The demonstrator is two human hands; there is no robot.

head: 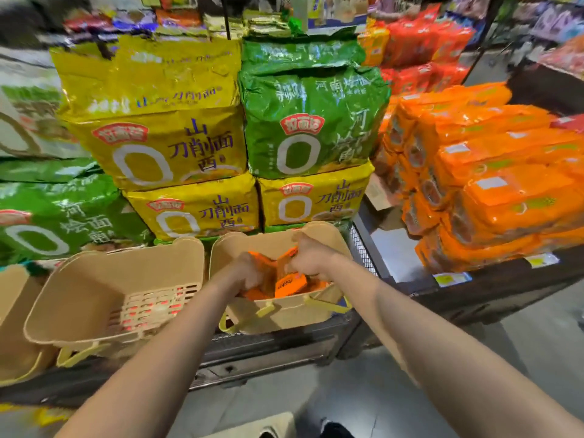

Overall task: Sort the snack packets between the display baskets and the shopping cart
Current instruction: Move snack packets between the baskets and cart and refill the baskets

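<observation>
Both hands are down inside the right-hand beige basket: the left hand curls round orange snack packets at the near side, and the right hand grips another packet from above, knuckles up. Grabbing a bunch with each hand probably lets several packets come out together. Forearms reach forward, converging over the basket rim. Beside it, the left basket shows red packets through its slotted wall. Behind stand yellow noodle bags and green noodle bags; stacked orange packs fill the shelf to the right. No shopping cart can be made out.
</observation>
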